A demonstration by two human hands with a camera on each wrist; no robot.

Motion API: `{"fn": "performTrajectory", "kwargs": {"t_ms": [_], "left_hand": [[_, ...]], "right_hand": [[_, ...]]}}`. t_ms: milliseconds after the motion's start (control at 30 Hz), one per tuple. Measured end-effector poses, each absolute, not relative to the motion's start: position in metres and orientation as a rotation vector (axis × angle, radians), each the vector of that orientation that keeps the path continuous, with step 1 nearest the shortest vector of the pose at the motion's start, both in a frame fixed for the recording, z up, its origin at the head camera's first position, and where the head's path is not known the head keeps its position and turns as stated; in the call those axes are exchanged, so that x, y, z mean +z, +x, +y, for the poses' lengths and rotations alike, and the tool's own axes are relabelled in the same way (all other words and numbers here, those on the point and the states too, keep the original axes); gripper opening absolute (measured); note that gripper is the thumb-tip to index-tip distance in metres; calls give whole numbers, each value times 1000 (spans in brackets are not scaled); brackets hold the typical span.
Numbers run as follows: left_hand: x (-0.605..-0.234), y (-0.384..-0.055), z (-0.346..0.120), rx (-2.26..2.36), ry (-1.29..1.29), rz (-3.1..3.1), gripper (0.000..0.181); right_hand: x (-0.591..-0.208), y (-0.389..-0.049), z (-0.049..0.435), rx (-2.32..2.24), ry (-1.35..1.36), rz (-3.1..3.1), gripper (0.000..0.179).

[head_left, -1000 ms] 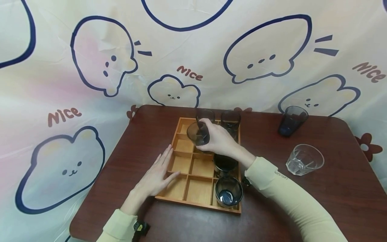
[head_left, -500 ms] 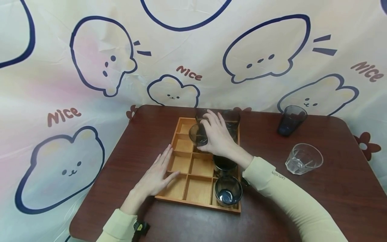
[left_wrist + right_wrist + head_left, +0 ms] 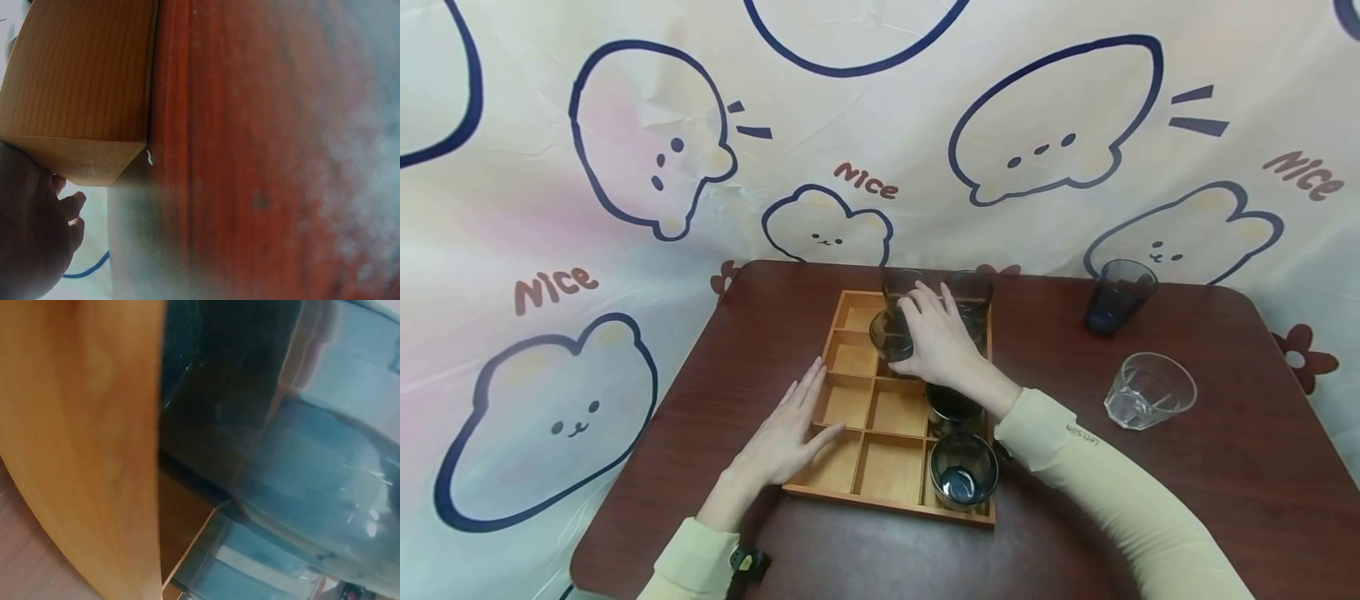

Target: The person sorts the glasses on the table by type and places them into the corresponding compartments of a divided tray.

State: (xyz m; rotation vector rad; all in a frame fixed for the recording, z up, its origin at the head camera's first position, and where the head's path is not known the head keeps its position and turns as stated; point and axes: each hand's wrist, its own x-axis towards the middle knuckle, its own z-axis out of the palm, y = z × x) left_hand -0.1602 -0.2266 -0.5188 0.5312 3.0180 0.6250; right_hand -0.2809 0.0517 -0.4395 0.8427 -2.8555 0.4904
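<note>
My right hand [image 3: 938, 340] holds a dark tinted drinking glass [image 3: 889, 335] in the middle column of a divided wooden tray [image 3: 887, 504]. Its fingers partly cover the glass. Straight-fingered, my left hand [image 3: 786, 433] rests against the tray's left edge; the left wrist view shows part of this hand [image 3: 31, 231] by the wooden side [image 3: 81, 75]. Other tinted glasses stand in the tray: a front right glass [image 3: 964, 473], one behind it [image 3: 953, 407], and some at the back, partly hidden by my right hand. Close up in the right wrist view are the tray wall [image 3: 81, 425] and tinted glass [image 3: 337, 462].
On the brown table [image 3: 1060, 367], right of the tray, stand a clear glass [image 3: 1150, 392] and a tall dark tinted glass [image 3: 1120, 298]. A patterned curtain [image 3: 820, 125] hangs behind the table. Several left and middle tray compartments [image 3: 842, 400] show bare wood.
The glass in my right hand has gone down slightly into the tray and my right fingers have shifted up and back over it. My left hand stays on the tray edge.
</note>
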Motion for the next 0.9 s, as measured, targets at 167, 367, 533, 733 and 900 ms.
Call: {"fn": "performTrajectory", "kwargs": {"t_ms": [167,367,533,733,900], "left_hand": [[-520,-160,-226,621,524,3008,99],[-519,-161,-225,621,524,3013,98],[-518,-161,-225,608,521,3013,98],[-517,-162,-224,615,511,3013,98],[-517,-161,-225,603,511,3011,98]], "right_hand": [[-441,-279,52,478,787,-2896,96],[-441,-278,52,456,762,-2899,94],[-440,-278,53,459,760,-2885,91],[-441,-280,55,504,762,-2801,93],[-435,-282,58,724,715,-2746,93]]}}
